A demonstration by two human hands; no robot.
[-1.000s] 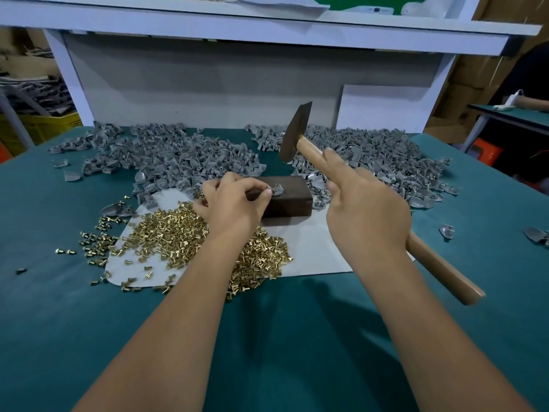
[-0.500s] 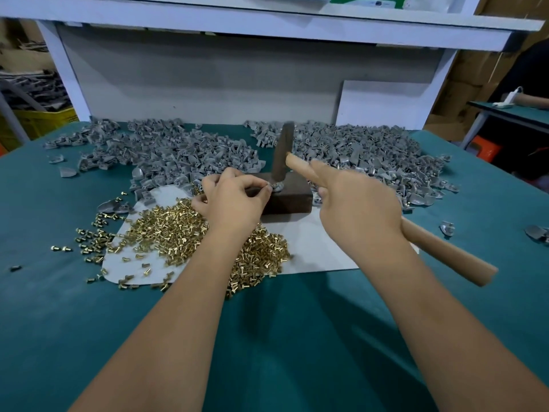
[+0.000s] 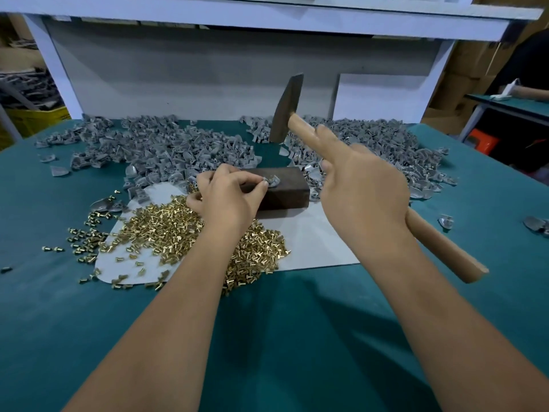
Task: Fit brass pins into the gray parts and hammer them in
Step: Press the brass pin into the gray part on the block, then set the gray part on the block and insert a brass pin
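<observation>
While the hammer (image 3: 350, 162) is held raised above the bench, its dark metal head (image 3: 286, 110) is seen tilted, well clear of the dark block (image 3: 282, 188) below it. The wooden handle is grasped by the right hand (image 3: 364, 191), with the fingers curled round it and the index finger laid along the shaft toward the head; the free end of the handle projects down and to the right past the wrist.

A single gray part (image 3: 272, 181) is held in place on top of the block by the left hand (image 3: 225, 197), pinched between thumb and fingertips at the part's left edge. Whether a pin is seated in it cannot be told; the detail is too small.

The block is set on a white sheet (image 3: 315, 245) laid over the green table (image 3: 297, 337). A heap of brass pins (image 3: 166, 233) is spread on the sheet just beside and partly under the left wrist, with stray pins scattered off the sheet to the left. Two large piles of gray parts are noted behind the block: the left pile (image 3: 166, 150) and the right pile (image 3: 374, 144), the latter partly hidden by the right hand. A few loose gray parts (image 3: 445, 223) lie apart on the table to the right of the hammer handle. A white shelf frame (image 3: 267, 16) stands across the back of the table.
</observation>
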